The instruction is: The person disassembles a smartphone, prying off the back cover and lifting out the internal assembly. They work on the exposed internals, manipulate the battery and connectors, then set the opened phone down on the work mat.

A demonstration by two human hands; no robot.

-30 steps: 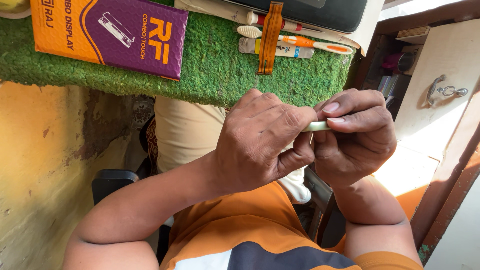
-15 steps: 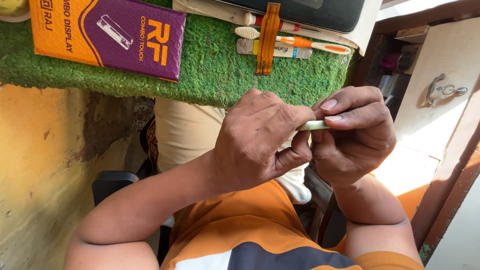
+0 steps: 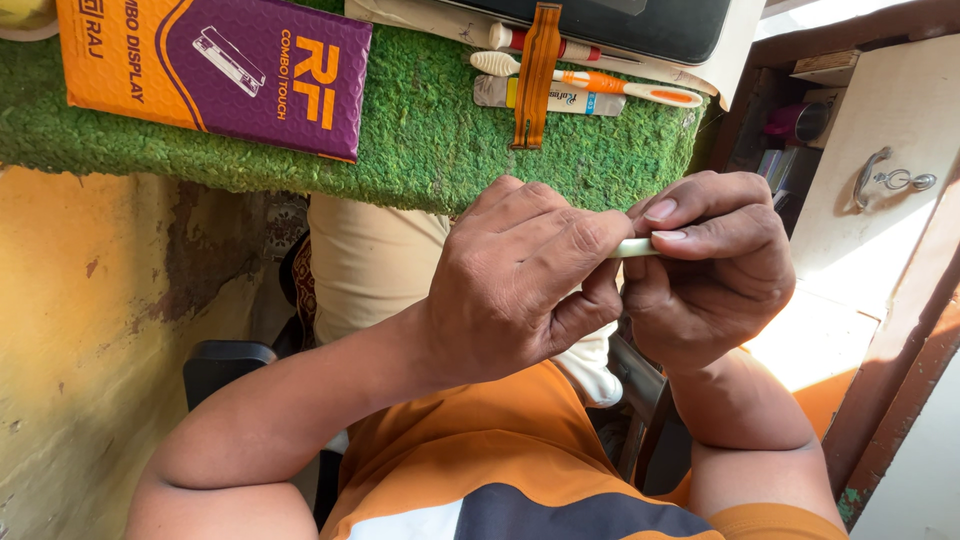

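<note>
Head view: pale green strip (image 3: 633,248) pinched between left hand (image 3: 520,285), right hand (image 3: 715,265).

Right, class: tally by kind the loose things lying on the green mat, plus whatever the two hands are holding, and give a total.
Flat orange-and-purple box: 1
Toothbrush: 1
Orange ribbon cable: 1
Red-and-white pen-like stick: 1
Small flat packet: 1
Dark tablet-like slab: 1
Pale green thin piece, pinched by left hand and right hand: 1
Total: 7
</note>
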